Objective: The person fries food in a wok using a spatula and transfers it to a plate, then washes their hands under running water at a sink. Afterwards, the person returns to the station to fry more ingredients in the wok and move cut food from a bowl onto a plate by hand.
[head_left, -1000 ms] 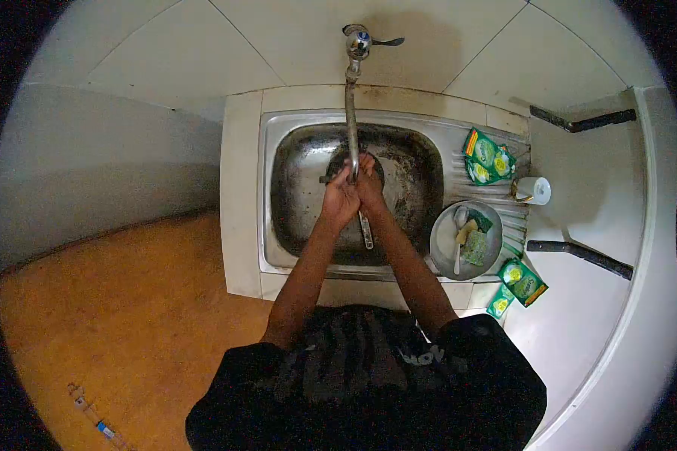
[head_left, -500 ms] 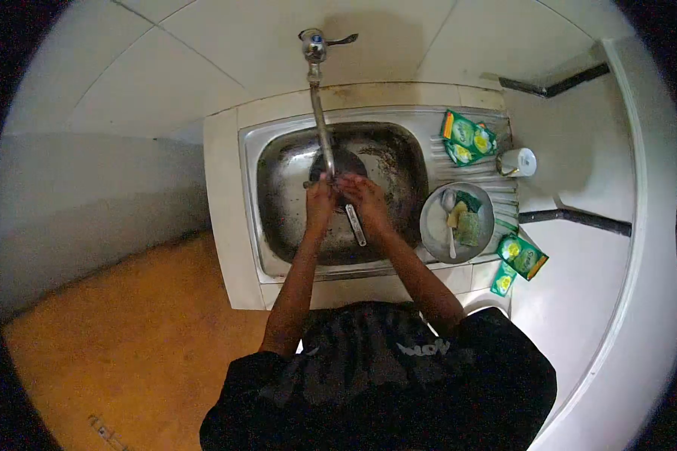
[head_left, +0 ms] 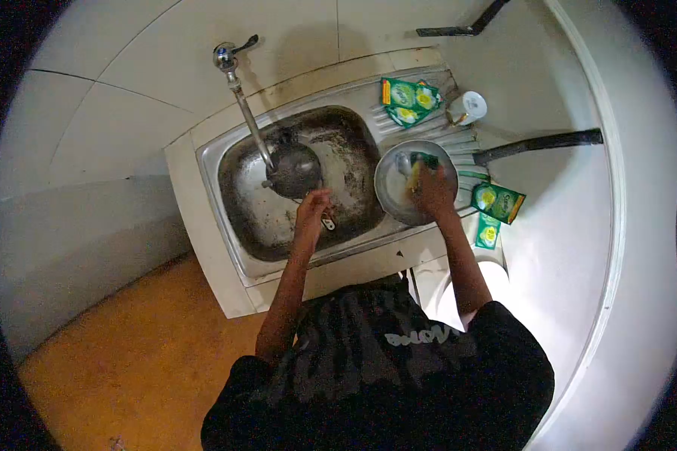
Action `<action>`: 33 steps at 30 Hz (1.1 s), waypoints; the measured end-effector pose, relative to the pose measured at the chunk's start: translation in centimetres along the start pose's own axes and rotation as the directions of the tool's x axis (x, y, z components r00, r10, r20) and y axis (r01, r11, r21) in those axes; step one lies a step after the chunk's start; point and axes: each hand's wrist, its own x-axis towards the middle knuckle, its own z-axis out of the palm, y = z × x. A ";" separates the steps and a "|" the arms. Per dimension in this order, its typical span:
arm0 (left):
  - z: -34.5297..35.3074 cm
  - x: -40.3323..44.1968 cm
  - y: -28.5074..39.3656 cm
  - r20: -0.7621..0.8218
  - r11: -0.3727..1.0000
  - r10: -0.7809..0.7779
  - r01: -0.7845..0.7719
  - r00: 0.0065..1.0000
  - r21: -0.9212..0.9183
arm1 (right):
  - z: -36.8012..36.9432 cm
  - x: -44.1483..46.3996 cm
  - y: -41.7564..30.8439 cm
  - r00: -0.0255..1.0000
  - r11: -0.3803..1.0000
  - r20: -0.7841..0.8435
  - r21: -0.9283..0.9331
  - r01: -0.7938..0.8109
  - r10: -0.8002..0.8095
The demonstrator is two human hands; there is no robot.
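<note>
A dark round pan (head_left: 297, 174) lies in the steel sink (head_left: 237, 225), under the tap's spout. My left hand (head_left: 312, 213) is closed at the pan's handle, whose pale end (head_left: 329, 224) shows beside the fingers. To the right, on the drainboard, a grey metal bowl (head_left: 390, 197) holds a spoon (head_left: 404, 163), a dark green scouring pad (head_left: 426, 159) and a yellowish sponge (head_left: 414, 180). My right hand (head_left: 433, 197) reaches into the bowl, its fingers closed on the sponge and covering most of it. Slight blur softens that hand.
The tap (head_left: 226, 56) with its long spout (head_left: 252, 124) hangs over the sink's left side. Green packets (head_left: 410, 101) and a white mug (head_left: 470, 107) sit at the drainboard's back. Another green packet (head_left: 498, 201) lies right of the bowl.
My right hand has left the sink and moved right into the bowl, onto the sponge. My left hand has shifted from under the spout to the pan's handle. The view has turned.
</note>
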 end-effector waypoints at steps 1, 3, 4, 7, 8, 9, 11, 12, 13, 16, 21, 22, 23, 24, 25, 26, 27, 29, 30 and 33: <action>0.9 -0.1 1.0 -0.004 0.999 -0.047 0.047 0.999 0.023 | 0.8 -0.1 -0.2 0.993 0.999 0.117 0.021 -0.026 0.023; 2.1 0.0 1.5 -0.014 0.995 -0.090 0.091 0.996 0.048 | 1.5 -0.1 -0.2 0.987 0.979 0.091 0.144 -0.144 0.132; 2.4 0.2 1.2 -0.001 0.997 -0.061 0.061 0.998 0.041 | 2.4 0.1 0.2 0.982 0.955 0.094 0.234 -0.179 0.161; 3.3 -0.4 2.3 0.021 1.000 -0.002 0.001 1.000 0.016 | 4.7 0.6 1.9 0.987 0.923 0.090 0.350 -0.158 0.134; 3.6 -0.7 2.7 0.029 1.000 0.019 -0.019 0.999 -0.009 | 4.2 0.7 1.9 0.993 0.924 0.088 0.368 -0.104 0.077; 3.8 -0.8 2.9 0.022 1.000 0.027 -0.027 0.999 -0.008 | 3.8 0.9 1.8 0.994 0.924 0.082 0.372 -0.094 0.069; 4.0 -1.1 3.1 0.022 0.993 0.109 -0.110 0.994 0.052 | 2.3 0.7 1.3 0.976 0.908 -0.105 0.397 -0.133 0.188; 3.9 -1.0 2.8 0.015 0.992 0.114 -0.115 0.993 0.052 | 1.5 0.7 1.0 0.978 0.908 -0.108 0.400 -0.124 0.181; 3.7 -0.6 2.4 0.029 0.990 0.130 -0.132 0.991 0.051 | 0.7 0.7 0.7 0.958 0.895 -0.215 0.438 -0.081 0.192; 4.8 -0.6 2.7 0.029 0.990 0.123 -0.125 0.992 0.069 | 0.1 0.7 -0.4 0.963 0.755 -0.130 0.649 -0.097 0.236; 8.0 0.0 4.1 -0.071 0.983 0.153 -0.159 0.986 -0.096 | 5.4 1.4 -10.2 0.991 0.608 0.137 0.786 -0.109 0.001; 7.5 1.1 2.2 -0.057 0.960 0.100 -0.112 0.993 -0.258 | 3.8 1.2 -13.8 0.988 0.507 0.146 0.848 -0.156 0.059; 6.8 1.6 1.3 -0.033 0.910 0.056 -0.064 0.998 -0.410 | 2.0 1.0 -16.4 0.980 0.393 0.161 0.899 -0.195 0.117; 6.1 1.3 2.3 -0.035 0.788 -0.140 0.090 0.990 -0.609 | 3.2 1.4 -17.4 0.982 0.389 0.159 0.903 -0.185 0.100; 5.6 0.8 3.2 -0.050 0.789 -0.132 0.074 0.990 -0.610 | 4.3 2.2 -18.4 0.996 0.525 -0.035 0.851 -0.012 0.079; 5.0 0.3 3.7 -0.098 0.777 -0.178 0.078 0.979 -0.625 | 4.6 2.8 -19.3 0.974 0.643 -0.225 0.751 0.152 0.032; 4.5 -0.3 4.0 -0.144 0.763 -0.229 0.086 0.963 -0.641 | 4.9 2.7 -20.0 0.975 0.635 -0.222 0.756 0.158 0.021; 2.1 0.8 1.2 -0.219 0.768 -0.154 -0.023 0.963 -0.640 | 5.3 2.3 -21.3 0.902 0.791 -0.430 0.538 0.292 -0.041; 1.2 1.1 0.4 -0.211 0.797 -0.113 -0.039 0.971 -0.603 | 5.4 2.3 -21.8 0.903 0.788 -0.427 0.540 0.297 -0.047; -0.3 2.9 -1.1 -0.290 0.863 -0.121 -0.044 0.949 -0.504 | 5.3 3.1 -22.9 0.994 0.364 -0.106 0.927 0.096 0.008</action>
